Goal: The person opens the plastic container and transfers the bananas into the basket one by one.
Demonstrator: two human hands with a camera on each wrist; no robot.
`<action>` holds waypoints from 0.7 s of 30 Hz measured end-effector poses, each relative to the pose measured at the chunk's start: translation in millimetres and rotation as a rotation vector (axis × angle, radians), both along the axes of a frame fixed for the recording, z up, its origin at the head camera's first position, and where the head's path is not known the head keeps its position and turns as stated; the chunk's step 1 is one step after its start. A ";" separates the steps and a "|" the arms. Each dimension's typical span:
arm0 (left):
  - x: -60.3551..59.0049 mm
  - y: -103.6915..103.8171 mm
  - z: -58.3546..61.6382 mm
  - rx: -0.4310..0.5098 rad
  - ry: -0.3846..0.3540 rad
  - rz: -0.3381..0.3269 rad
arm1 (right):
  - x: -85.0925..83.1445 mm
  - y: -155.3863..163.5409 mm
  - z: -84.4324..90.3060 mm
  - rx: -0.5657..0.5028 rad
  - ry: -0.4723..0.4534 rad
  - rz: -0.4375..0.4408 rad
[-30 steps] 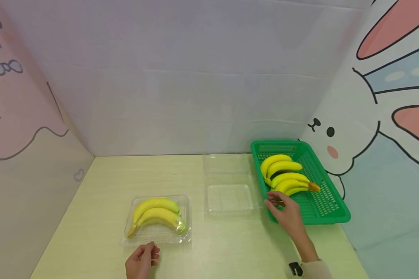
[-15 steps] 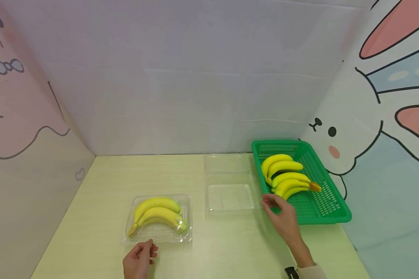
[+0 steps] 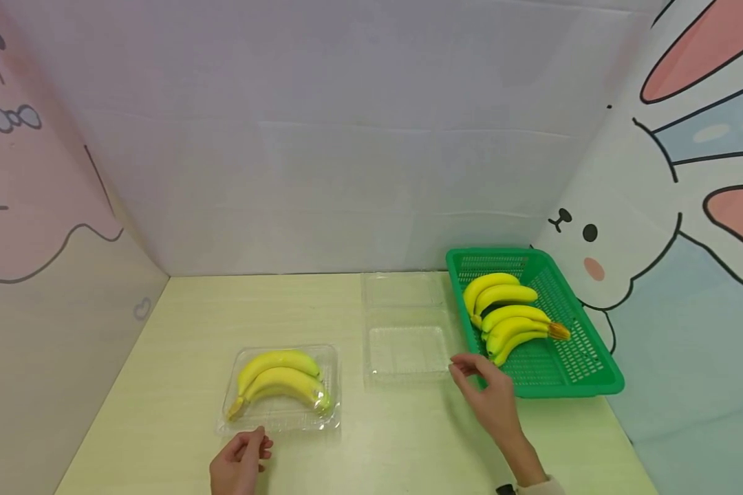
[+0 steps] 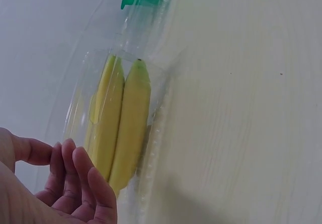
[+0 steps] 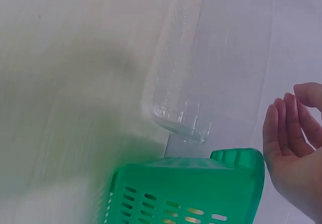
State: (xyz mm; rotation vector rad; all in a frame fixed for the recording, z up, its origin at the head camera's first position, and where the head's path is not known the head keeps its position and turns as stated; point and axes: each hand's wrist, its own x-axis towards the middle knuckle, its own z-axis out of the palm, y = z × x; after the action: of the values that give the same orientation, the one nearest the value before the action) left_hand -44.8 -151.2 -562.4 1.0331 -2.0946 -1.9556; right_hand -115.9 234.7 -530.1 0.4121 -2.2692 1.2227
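My left hand point(image 3: 240, 462) hovers near the front edge of a clear plastic box point(image 3: 285, 423), its fingers loosely curled and holding nothing. Inside that box lies a bunch of yellow bananas point(image 3: 285, 381), seen through clear plastic; the left wrist view shows the bananas point(image 4: 133, 128) just beyond the fingers point(image 4: 75, 168). My right hand point(image 3: 494, 405) holds nothing, its thumb close to relaxed fingertips. It is between a second clear box point(image 3: 406, 350), lying unfolded, and a green basket point(image 3: 569, 392). The right wrist view shows both the box point(image 5: 183, 118) and basket point(image 5: 191, 176).
Two bunches of bananas point(image 3: 510, 323) lie in the left part of the green basket. A pale wood-look table point(image 3: 396, 440) carries everything. Behind stands a white wall covering point(image 3: 322, 206), with cartoon-printed panels point(image 3: 675, 330) at the sides.
My right hand has moved left and slightly down, away from the basket's rim. My left hand has drifted a little left. Both boxes and the bananas stay put.
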 end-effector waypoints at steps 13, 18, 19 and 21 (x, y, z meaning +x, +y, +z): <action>0.1 -7.9 0.8 -0.019 -0.005 0.019 | 9.8 -22.4 -3.8 -0.051 -0.071 0.041; -0.1 -12.5 -0.3 -0.043 -0.021 0.018 | 11.3 -29.4 -13.0 -0.072 -0.074 0.063; 0.1 -13.4 -0.4 -0.048 -0.023 0.016 | 11.6 -31.1 -15.0 -0.072 -0.071 0.061; 0.0 -14.7 -0.7 -0.058 -0.027 0.017 | 12.4 -34.4 -19.0 -0.075 -0.064 0.057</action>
State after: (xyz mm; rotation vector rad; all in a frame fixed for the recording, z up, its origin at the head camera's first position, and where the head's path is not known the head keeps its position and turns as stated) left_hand -44.8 -165.9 -563.1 1.0691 -2.1355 -1.8721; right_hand -103.4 200.2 -549.0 0.4176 -2.2710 1.3627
